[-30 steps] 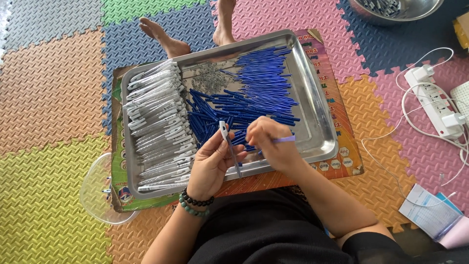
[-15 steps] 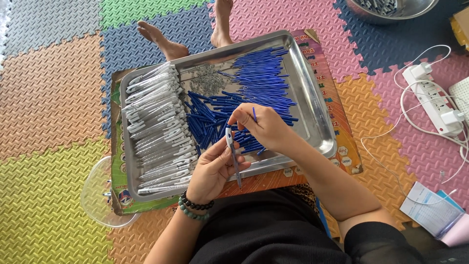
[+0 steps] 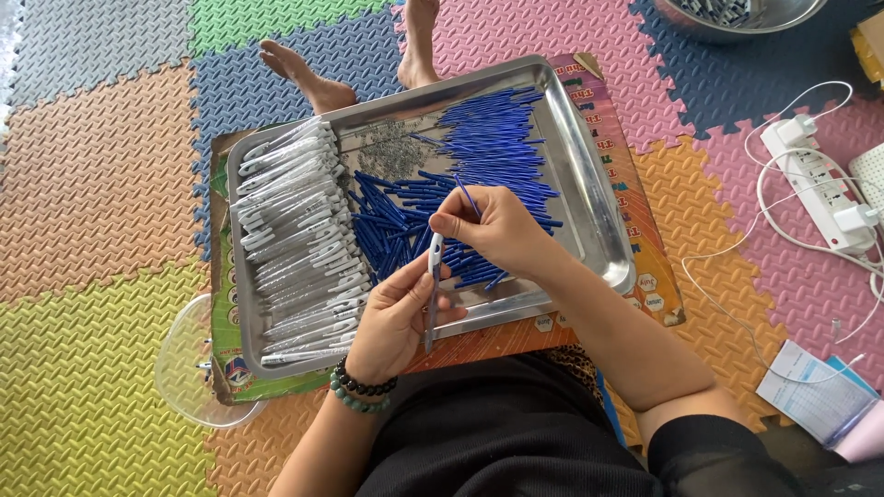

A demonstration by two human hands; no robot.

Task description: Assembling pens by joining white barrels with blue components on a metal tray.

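My left hand (image 3: pixel 398 313) holds a white pen barrel (image 3: pixel 433 290) upright over the near edge of a steel tray (image 3: pixel 597 221). My right hand (image 3: pixel 488 230) pinches a thin blue refill (image 3: pixel 468 196) and has its end at the top of the barrel. In the tray lie a row of white pen barrels (image 3: pixel 295 230) on the left, short blue pen parts (image 3: pixel 391 225) in the middle, long blue refills (image 3: pixel 493 143) at the right and a patch of small metal springs (image 3: pixel 391 147) at the back.
The tray rests on printed cardboard (image 3: pixel 645 267) over coloured foam floor mats. Another person's bare feet (image 3: pixel 308 78) lie beyond the tray. A clear plastic lid (image 3: pixel 189 368) is at the left, a white power strip with cables (image 3: pixel 820 184) at the right, a metal bowl (image 3: pixel 737 14) top right.
My right hand moved left from the tray's near right part, bringing the blue refill up to the top of the barrel held in my left hand.
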